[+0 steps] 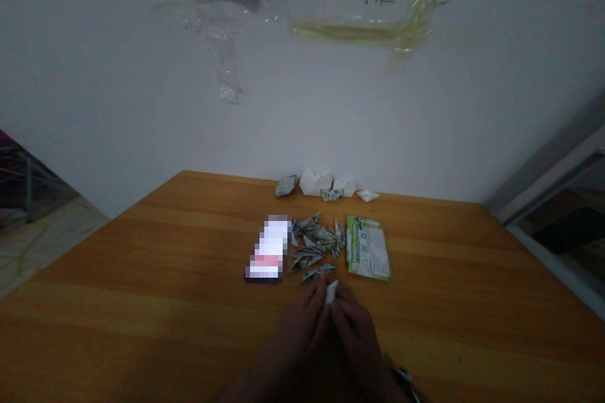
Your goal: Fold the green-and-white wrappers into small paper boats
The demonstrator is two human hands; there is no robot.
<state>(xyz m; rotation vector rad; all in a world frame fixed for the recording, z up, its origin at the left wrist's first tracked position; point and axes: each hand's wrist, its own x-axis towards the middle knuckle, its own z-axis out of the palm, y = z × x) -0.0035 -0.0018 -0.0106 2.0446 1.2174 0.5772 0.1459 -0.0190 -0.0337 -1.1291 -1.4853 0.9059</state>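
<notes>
Between my two hands, close to the table's near side, is a small folded piece of paper (331, 293), pale with a pointed top. My left hand (305, 315) is closed on its left side, and my right hand (354, 321) pinches it from the right. The paper's lower part is hidden by my fingers. Just beyond my fingertips lies a narrow folded paper piece (317, 273). Behind it is a loose pile of similar folded paper pieces (321, 238), printed in green, grey and white.
A phone (269, 249) with a lit, blurred screen lies left of the pile. Right of it is a flat stack of green-and-white printed paper (368, 249). Crumpled white paper (316, 182) and folded pieces (286, 186) sit at the wooden table's (155, 233) back edge, by the wall.
</notes>
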